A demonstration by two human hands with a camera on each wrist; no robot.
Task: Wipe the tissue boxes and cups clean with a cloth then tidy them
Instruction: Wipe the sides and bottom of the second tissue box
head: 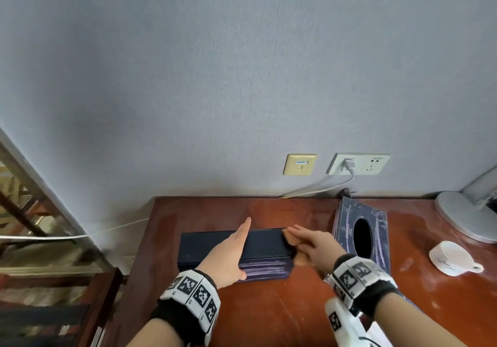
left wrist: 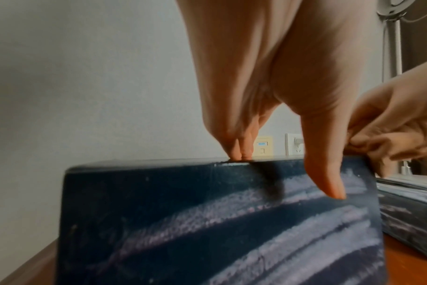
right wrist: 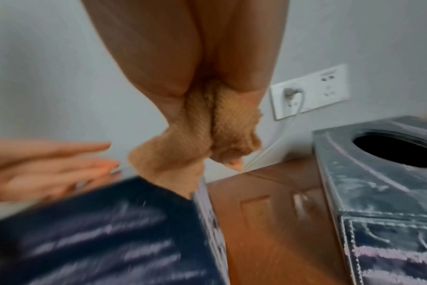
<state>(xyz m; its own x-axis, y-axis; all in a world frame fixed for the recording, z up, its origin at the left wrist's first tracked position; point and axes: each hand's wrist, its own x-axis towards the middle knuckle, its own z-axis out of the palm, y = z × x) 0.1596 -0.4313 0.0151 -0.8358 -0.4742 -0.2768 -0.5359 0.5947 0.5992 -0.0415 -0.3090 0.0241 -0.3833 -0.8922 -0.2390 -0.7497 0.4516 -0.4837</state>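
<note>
A dark blue tissue box (head: 215, 247) stands on its side on the wooden table (head: 269, 314). My left hand (head: 228, 249) lies flat across its top with straight fingers, thumb down the near face (left wrist: 327, 173). My right hand (head: 309, 247) grips a bunched orange cloth (head: 291, 239) against the box's right end (right wrist: 207, 212). The cloth (right wrist: 202, 138) bulges out between the fingers. A second dark tissue box (head: 363, 233) with an oval opening lies to the right. A white cup (head: 449, 258) lies on its side at the far right.
A grey lamp base (head: 462, 217) stands at the table's back right corner. Wall sockets (head: 357, 163) with a plugged cable sit above the table's back edge. The table's left edge (head: 145, 239) drops off beside a wooden shelf frame (head: 32, 212).
</note>
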